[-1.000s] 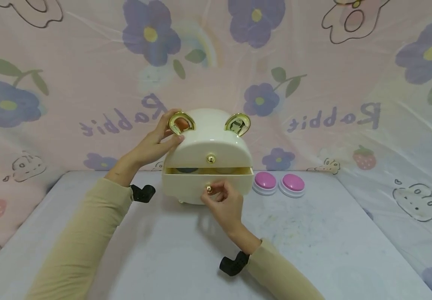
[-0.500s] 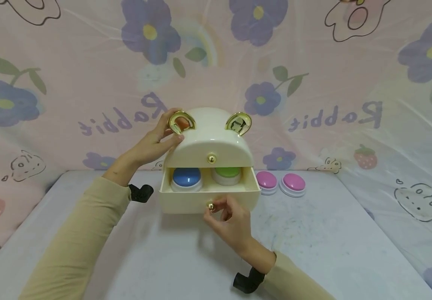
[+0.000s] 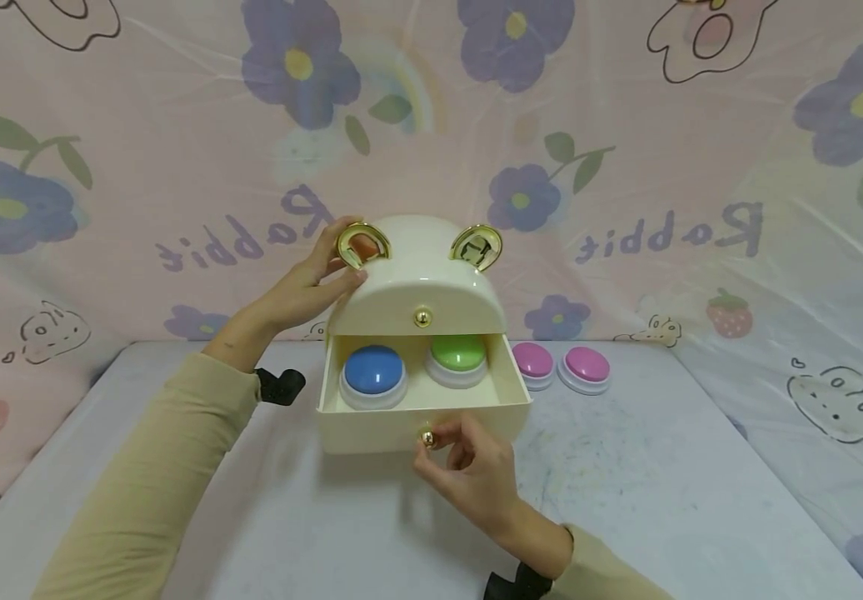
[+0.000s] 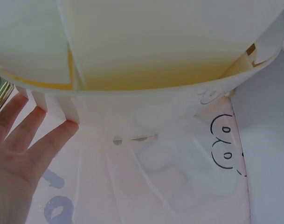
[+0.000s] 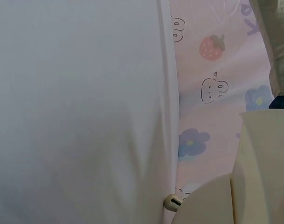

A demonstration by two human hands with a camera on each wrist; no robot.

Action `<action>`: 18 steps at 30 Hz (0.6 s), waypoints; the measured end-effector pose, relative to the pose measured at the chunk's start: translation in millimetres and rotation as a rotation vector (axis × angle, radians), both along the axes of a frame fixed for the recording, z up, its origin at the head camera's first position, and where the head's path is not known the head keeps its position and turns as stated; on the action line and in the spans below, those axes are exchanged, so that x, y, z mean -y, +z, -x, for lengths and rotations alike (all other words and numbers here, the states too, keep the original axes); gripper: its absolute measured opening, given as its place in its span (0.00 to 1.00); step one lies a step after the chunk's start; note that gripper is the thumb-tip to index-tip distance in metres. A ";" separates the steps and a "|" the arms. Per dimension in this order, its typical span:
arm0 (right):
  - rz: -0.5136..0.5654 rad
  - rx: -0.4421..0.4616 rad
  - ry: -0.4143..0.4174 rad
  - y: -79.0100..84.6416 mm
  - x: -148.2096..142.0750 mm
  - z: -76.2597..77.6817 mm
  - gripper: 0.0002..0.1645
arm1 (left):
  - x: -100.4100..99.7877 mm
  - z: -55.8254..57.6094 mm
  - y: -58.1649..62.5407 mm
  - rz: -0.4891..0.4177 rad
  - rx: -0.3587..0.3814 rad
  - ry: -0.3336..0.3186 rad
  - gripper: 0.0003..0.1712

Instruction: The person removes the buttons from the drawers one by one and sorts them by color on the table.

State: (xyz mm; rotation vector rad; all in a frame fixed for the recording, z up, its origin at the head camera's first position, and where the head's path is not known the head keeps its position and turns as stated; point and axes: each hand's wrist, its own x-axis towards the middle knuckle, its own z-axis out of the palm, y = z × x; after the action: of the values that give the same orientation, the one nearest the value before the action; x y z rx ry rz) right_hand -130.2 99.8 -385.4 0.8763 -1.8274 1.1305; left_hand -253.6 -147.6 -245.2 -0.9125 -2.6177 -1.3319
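A cream drawer box (image 3: 420, 287) with two gold ears stands on the table in the head view. Its lower drawer (image 3: 371, 433) is pulled out. Inside the drawer lie a blue push button (image 3: 373, 371) at left and a green push button (image 3: 457, 354) at right, both on white bases. My right hand (image 3: 472, 479) pinches the drawer's gold knob (image 3: 427, 438) between thumb and fingers. My left hand (image 3: 304, 283) rests on the box at the left ear (image 3: 364, 227); in the left wrist view its fairly straight fingers (image 4: 48, 144) touch the box.
Two pink push buttons (image 3: 532, 360) (image 3: 586, 365) stand on the white table (image 3: 664, 467) just right of the box. A printed curtain (image 3: 431, 167) hangs behind the table. The box's upper drawer with a gold knob (image 3: 422, 317) is closed.
My right hand has pulled the lower drawer toward me from a narrow gap to well out, bringing the blue and green buttons into view. My left hand has stayed at the ear.
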 end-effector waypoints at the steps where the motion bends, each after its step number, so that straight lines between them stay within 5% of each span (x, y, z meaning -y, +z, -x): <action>1: -0.003 0.002 0.007 -0.2 -0.2 -1.6 0.12 | 0.2 0.0 -0.1 -0.001 0.001 0.000 0.41; 18: -0.044 0.023 0.041 -0.1 -3.1 -17.4 0.15 | 0.6 -1.6 1.0 0.010 -0.007 -0.009 0.41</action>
State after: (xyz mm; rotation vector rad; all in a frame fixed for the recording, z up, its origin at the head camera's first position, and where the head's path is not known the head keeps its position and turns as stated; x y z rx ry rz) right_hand -112.8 102.9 -385.5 0.9339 -1.8671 1.1344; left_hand -251.9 -148.2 -244.2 -0.9300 -2.6205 -1.3155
